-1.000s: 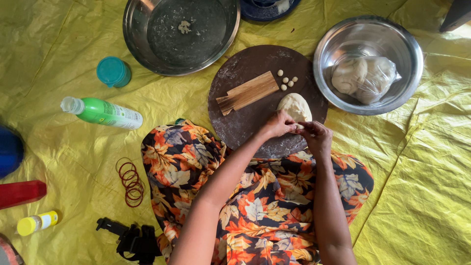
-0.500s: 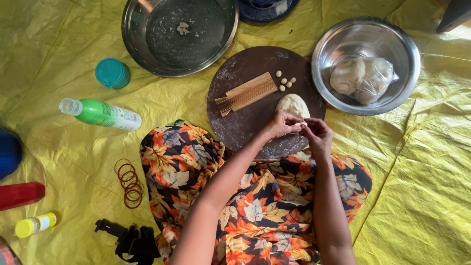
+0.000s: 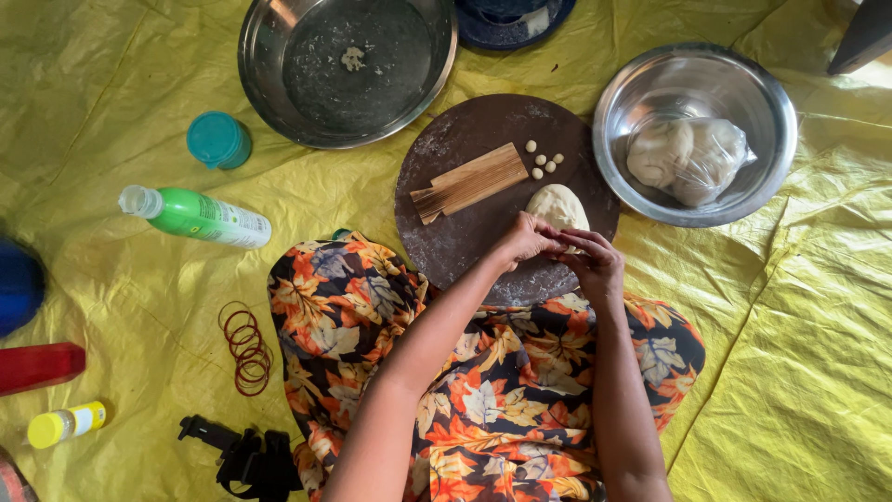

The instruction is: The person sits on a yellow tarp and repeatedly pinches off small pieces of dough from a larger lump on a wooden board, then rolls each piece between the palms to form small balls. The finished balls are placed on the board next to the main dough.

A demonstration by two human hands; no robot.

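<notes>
Bottle [image 3: 200, 216] and tray [image 3: 346, 67] lie left, untouched. On the round board [image 3: 465, 232], the left hand [image 3: 523, 239] and right hand [image 3: 595, 265] meet, fingers pinched on the near edge of the dough [image 3: 556, 204]. Since a second ago the hands have barely shifted. Four pellets [image 3: 544, 160] lie beyond the dough; bowl [image 3: 695, 84] at right.

A crinkled yellow plastic sheet [image 3: 111, 102] covers the whole floor, creased into ridges and folds. Daylight falls strongest on the right side, where the sheet shines pale. A dark angled furniture edge [image 3: 864, 37] juts in at the upper right corner.
</notes>
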